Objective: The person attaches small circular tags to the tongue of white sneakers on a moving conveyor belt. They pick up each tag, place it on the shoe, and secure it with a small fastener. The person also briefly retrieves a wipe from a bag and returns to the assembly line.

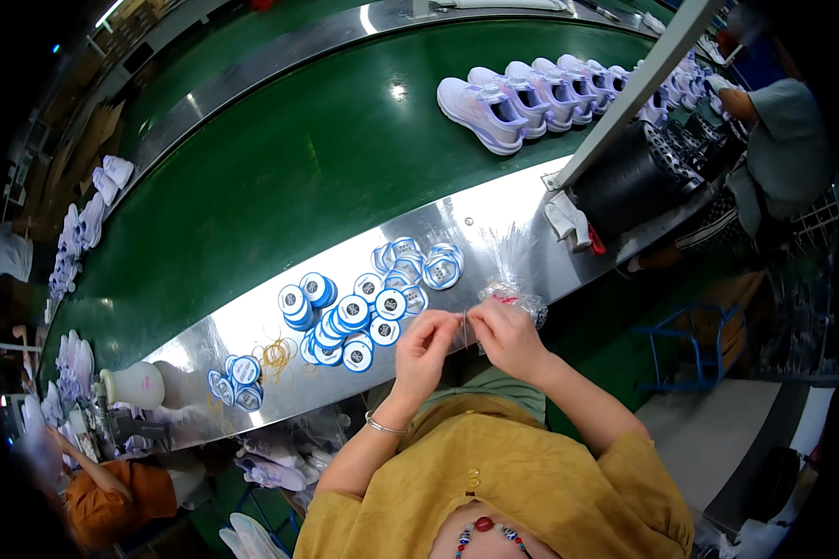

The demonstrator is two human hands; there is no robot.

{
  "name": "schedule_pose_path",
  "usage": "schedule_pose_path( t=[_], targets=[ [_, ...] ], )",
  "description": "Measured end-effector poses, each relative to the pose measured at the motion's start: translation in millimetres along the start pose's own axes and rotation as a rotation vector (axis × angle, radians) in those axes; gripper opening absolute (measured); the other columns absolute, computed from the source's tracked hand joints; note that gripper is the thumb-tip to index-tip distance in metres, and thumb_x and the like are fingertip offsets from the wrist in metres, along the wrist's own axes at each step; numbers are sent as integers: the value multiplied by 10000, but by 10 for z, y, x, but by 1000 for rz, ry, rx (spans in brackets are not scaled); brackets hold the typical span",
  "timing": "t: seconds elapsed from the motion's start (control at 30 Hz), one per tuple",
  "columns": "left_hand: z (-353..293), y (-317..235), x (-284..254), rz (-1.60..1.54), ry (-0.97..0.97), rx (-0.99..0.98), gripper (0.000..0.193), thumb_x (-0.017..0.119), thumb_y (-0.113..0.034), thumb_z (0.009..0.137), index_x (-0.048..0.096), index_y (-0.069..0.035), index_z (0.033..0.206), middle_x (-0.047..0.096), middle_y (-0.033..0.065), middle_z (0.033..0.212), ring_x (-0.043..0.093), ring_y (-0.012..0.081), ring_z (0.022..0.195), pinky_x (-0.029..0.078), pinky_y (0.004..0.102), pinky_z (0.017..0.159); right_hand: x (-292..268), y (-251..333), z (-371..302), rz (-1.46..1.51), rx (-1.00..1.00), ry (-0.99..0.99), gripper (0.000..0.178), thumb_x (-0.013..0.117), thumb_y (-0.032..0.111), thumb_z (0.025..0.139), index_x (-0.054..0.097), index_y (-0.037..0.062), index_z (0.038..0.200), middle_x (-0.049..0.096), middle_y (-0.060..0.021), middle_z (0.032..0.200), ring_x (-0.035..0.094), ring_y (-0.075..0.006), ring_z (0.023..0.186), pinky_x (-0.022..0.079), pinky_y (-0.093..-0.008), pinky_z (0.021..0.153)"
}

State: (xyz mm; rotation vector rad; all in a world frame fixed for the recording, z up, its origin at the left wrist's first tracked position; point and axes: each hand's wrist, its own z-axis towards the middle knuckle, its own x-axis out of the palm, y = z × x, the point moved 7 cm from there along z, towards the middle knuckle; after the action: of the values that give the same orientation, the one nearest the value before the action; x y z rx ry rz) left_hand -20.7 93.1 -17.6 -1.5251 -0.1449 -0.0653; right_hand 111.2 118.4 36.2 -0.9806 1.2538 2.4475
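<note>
Close together at the metal counter's near edge, both my hands are pinched closed. The fingertips of my left hand (423, 354) almost meet those of my right hand (510, 341). Something thin shows between them, too fine to name. Just beyond my right hand lies a bundle of clear, hair-thin plastic strands (511, 253), its lower end in crumpled clear plastic (531, 306). Left of my hands, round white tags with blue rims (353, 311) lie in overlapping heaps. A looser group of round tags (242, 371) sits farther left, beside thin yellow bands (277, 356).
Beyond the metal counter (205, 340) runs a green conveyor belt (280, 205), with a row of pale lilac shoes (480, 110) at far right. A slanted post (639, 88) and black bin (629, 177) stand right. Co-workers are at right (792, 140) and lower left (121, 498).
</note>
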Motion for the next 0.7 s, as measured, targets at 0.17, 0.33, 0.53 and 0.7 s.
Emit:
schedule_pose_path(
  t=[0.17,0.33,0.53,0.7],
  targets=[
    [-196,266,-93,-332,-3,-216,93,624,-76,908,567,-28,964,605,20,883,560,78,786,466,207,692,209,159,-94,21,-52,96,43,564,13,839,542,26,874,537,-115,713,570,-305,630,444,-393,535],
    [-341,242,-337,-194,-12,-270,92,600,-110,931,557,-31,947,613,14,865,563,72,764,461,199,640,488,33,-106,543,405,306,93,580,93,889,554,16,935,567,-105,696,564,-215,589,434,-331,525],
    [-373,154,-601,-85,14,-300,83,599,-103,923,563,-28,932,607,29,802,569,105,699,446,222,590,694,86,-22,439,356,433,140,619,140,880,592,2,882,567,-75,623,524,-149,539,420,-301,521],
    [64,-259,-859,1059,-193,263,224,714,-115,767,592,-19,929,574,131,897,537,272,824,446,355,704,703,44,22,448,492,353,150,625,121,867,583,-19,830,572,-80,626,519,-106,555,411,-287,518]
  ],
)
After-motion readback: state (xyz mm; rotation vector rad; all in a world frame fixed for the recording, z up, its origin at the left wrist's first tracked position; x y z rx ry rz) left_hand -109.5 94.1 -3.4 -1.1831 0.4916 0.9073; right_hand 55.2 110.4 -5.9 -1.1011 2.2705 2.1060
